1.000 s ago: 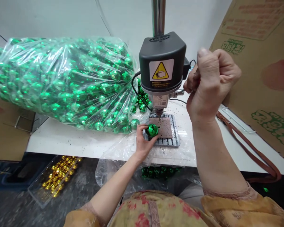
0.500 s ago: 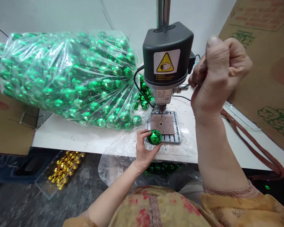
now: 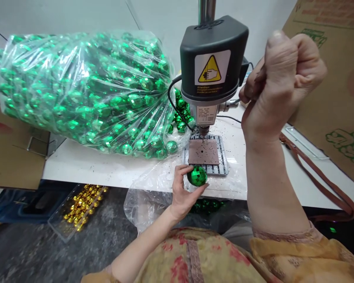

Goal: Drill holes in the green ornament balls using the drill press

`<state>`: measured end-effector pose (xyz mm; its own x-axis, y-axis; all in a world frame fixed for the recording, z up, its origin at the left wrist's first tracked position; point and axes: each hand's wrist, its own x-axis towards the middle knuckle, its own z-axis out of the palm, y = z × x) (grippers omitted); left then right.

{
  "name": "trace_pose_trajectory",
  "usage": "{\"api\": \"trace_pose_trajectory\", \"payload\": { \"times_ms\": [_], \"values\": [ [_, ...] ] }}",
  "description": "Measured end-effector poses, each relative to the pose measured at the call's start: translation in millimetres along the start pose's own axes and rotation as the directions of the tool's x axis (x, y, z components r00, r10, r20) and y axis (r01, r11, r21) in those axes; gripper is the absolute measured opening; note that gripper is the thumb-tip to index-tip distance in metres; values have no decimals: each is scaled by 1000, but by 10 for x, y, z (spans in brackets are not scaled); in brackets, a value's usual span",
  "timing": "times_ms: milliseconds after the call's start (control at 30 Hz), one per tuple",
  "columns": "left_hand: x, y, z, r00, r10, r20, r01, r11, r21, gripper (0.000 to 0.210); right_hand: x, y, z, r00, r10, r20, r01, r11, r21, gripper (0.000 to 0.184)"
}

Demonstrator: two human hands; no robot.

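My left hand (image 3: 183, 192) pinches a shiny green faceted ball (image 3: 197, 175) between thumb and fingers, just in front of the base plate (image 3: 224, 157) of a small bench drill press (image 3: 214, 59). My right hand (image 3: 283, 78) is raised beside the machine's head, its fingers curled round the feed lever (image 3: 232, 103); most of the lever is hidden by the hand. Under the chuck (image 3: 203, 130) lies a brownish square pad (image 3: 210, 152) with a dark hole in it. Dark shavings are scattered over pad and plate.
A large clear bag of green balls (image 3: 85, 94) fills the table's left side. Loose green balls (image 3: 181, 104) lie behind the drill. Cardboard boxes (image 3: 339, 78) stand at both sides. A brown strap (image 3: 318, 173) hangs at right; a clear bin of gold balls (image 3: 85, 204) is below.
My left hand has drawn the green ball slightly toward me, off the edge of the base plate. My right hand keeps its grip on the lever. The view has shifted a little.
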<state>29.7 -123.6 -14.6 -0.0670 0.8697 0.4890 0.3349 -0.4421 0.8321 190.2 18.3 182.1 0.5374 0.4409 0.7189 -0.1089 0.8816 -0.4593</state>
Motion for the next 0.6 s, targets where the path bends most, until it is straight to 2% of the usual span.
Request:
{"api": "trace_pose_trajectory", "payload": {
  "times_ms": [200,267,333,367,400,500,533,600],
  "values": [
    [-6,55,6,999,37,10,-37,999,-3,53,3,0,3,1000,-9,-1,9,1000,4,36],
    [-41,73,-18,992,96,83,-94,995,-24,52,5,1,2,1000,-15,-3,15,1000,1,37],
    [-105,72,-54,949,190,252,-181,982,-59,47,4,1,0,1000,-5,4,5,1000,-10,37],
    [-148,60,-72,899,241,366,-231,970,-72,44,3,0,-1,1000,1,9,0,1000,-13,36],
    [-195,39,-88,827,285,485,-288,955,-70,40,2,-1,-3,1000,1,10,0,1000,-11,36],
    [-349,-56,-115,566,320,760,-531,847,38,35,-5,-4,-6,1000,4,6,-4,1000,12,37],
    [-398,-89,-117,503,303,809,-612,786,86,37,-8,-5,-6,1000,8,1,-8,1000,15,37],
    [-481,-142,-120,430,271,862,-714,686,141,43,-14,-8,-4,1000,17,-5,-17,1000,9,40]
  ]
}}
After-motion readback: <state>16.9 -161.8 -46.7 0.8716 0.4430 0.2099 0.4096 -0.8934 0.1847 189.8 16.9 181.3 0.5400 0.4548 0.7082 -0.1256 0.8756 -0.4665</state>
